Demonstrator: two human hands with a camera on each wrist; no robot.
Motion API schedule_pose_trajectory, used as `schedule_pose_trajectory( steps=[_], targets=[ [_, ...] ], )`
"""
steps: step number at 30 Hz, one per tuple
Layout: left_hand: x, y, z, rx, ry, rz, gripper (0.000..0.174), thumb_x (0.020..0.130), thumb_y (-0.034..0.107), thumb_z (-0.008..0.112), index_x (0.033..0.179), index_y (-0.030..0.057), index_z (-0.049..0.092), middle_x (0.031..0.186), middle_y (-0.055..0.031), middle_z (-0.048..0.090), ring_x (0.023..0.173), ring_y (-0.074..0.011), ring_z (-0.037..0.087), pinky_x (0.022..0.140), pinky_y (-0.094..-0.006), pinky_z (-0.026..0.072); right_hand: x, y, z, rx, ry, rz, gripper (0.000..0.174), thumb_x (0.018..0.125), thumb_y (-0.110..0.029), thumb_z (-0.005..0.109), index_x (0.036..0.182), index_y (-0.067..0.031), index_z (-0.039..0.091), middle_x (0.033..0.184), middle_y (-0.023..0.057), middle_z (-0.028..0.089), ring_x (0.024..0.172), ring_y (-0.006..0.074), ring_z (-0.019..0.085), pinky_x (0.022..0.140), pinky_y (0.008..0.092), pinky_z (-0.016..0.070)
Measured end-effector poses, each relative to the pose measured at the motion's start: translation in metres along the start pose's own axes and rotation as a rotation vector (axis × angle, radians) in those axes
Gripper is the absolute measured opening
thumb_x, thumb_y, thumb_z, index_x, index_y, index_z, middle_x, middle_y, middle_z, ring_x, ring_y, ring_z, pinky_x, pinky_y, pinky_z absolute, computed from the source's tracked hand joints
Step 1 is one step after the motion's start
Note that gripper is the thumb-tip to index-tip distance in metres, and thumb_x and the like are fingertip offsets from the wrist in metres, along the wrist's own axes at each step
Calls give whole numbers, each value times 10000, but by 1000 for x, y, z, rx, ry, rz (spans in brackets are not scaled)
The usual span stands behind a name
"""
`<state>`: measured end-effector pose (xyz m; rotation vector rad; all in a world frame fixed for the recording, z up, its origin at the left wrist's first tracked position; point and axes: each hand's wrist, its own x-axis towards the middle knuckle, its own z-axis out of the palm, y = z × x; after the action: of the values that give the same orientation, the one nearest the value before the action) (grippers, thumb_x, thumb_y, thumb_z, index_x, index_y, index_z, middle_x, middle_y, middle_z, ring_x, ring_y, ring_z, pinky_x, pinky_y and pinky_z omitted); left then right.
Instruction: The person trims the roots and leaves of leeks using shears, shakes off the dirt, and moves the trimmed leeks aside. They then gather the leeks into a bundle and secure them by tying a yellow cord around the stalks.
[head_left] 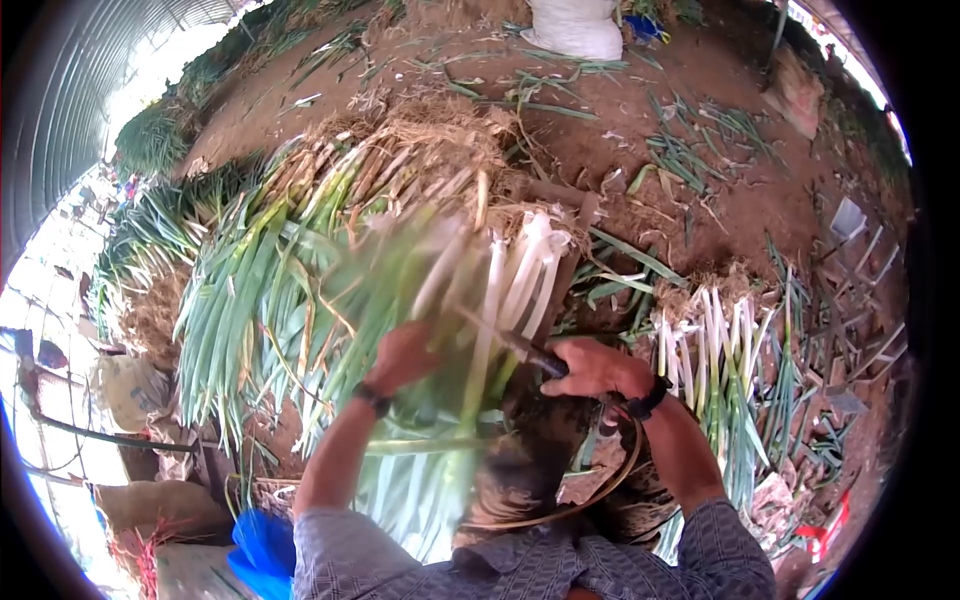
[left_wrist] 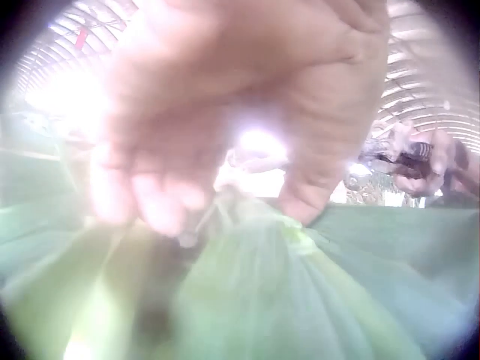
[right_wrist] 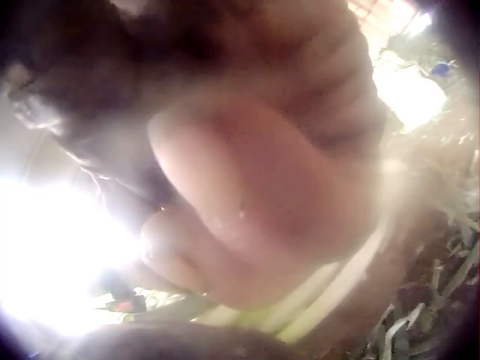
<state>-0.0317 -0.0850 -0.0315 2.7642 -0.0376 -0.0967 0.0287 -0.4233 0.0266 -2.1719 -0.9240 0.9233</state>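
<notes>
Blurred by motion, my left hand (head_left: pixel 408 355) grips a green onion by its leaves in front of me. In the left wrist view, thumb and fingers pinch those broad green leaves (left_wrist: pixel 255 277). My right hand (head_left: pixel 605 368) holds an air blow gun (head_left: pixel 535 353) by its black handle, its thin nozzle pointing left toward the blurred stalks. A tan hose (head_left: pixel 622 470) hangs from that hand and curves toward my lap. Just beyond the nozzle lie white, peeled green onions (head_left: pixel 530 262). The right wrist view shows curled fingers (right_wrist: pixel 255 187), with the blow gun mostly hidden.
A big heap of unpeeled green onions (head_left: pixel 240 290) spreads to the left, roots away from me. A bundle of white-stalked onions (head_left: pixel 715 345) lies on the right. Leaf scraps (head_left: pixel 690 160) litter the dirt floor, and a white sack (head_left: pixel 573 28) stands at the back.
</notes>
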Motion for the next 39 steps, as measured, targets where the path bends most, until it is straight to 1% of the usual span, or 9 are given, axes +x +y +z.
schedule_pose_trajectory(
  steps=[1, 7, 19, 22, 26, 28, 32, 35, 39],
  targets=[
    [-7, -4, -3, -37, 41, -66, 476, 697, 409, 764, 958, 40, 614, 851, -181, 651, 813, -369, 638, 718, -458, 502, -2, -1, 6, 7, -6, -89, 438, 764, -365, 742, 956, -7, 578, 750, 193, 632, 751, 369, 643, 707, 439, 498],
    [-13, -21, -23, -292, 151, -476, 471, 676, 354, 790, 885, 7, 551, 735, -144, 588, 676, -262, 576, 618, -402, 473, 9, -17, 29, -225, 172, -106, 440, 773, -364, 716, 995, -16, 564, 753, 250, 641, 741, 449, 633, 677, 512, 505],
    [-9, -28, -1, -462, 109, -337, 462, 747, 221, 747, 1080, -50, 574, 944, -143, 601, 876, -191, 551, 717, -325, 473, 22, -19, 33, -189, 174, -92, 392, 784, -324, 692, 954, 3, 560, 750, 239, 647, 718, 436, 643, 660, 507, 509],
    [-17, -25, 6, -744, 151, -270, 415, 815, 220, 709, 1108, -48, 591, 959, -123, 627, 876, -166, 559, 721, -295, 472, 28, -15, 29, -143, 218, 3, 406, 774, -327, 705, 960, 4, 559, 741, 237, 645, 714, 435, 643, 659, 502, 511],
    [-11, -68, 52, -649, 93, -158, 318, 870, 258, 673, 1044, -6, 637, 798, -96, 637, 743, -136, 568, 642, -289, 474, 27, -14, 24, 14, 141, -55, 397, 765, -321, 703, 945, 7, 570, 765, 241, 639, 760, 423, 646, 691, 474, 507],
    [-19, -45, 34, -487, -1, -165, 273, 881, 268, 661, 997, 21, 660, 701, -81, 621, 666, -122, 556, 601, -286, 469, 30, -3, 19, 4, 217, 5, 384, 765, -316, 698, 929, 8, 574, 781, 247, 639, 781, 418, 646, 701, 467, 504],
    [-48, -10, 15, -249, -145, -79, 313, 866, 347, 648, 939, 43, 667, 657, -128, 618, 625, -222, 609, 600, -367, 496, 32, 9, 14, -105, 122, 64, 379, 763, -320, 697, 905, 12, 579, 794, 255, 638, 804, 410, 648, 719, 468, 502],
    [-66, 6, 18, -127, -256, -211, 427, 832, 457, 640, 973, 56, 677, 723, -178, 659, 710, -372, 653, 672, -458, 518, 34, 6, 18, -49, 30, 22, 384, 765, -328, 696, 892, 16, 581, 796, 252, 641, 792, 412, 648, 726, 473, 506],
    [-74, 0, 20, -190, -248, -224, 393, 862, 424, 632, 1021, 68, 680, 732, -153, 672, 683, -300, 666, 646, -417, 521, 42, 8, 24, -84, 179, 146, 373, 767, -320, 691, 897, 13, 583, 806, 247, 648, 796, 417, 652, 738, 480, 513]
  ],
)
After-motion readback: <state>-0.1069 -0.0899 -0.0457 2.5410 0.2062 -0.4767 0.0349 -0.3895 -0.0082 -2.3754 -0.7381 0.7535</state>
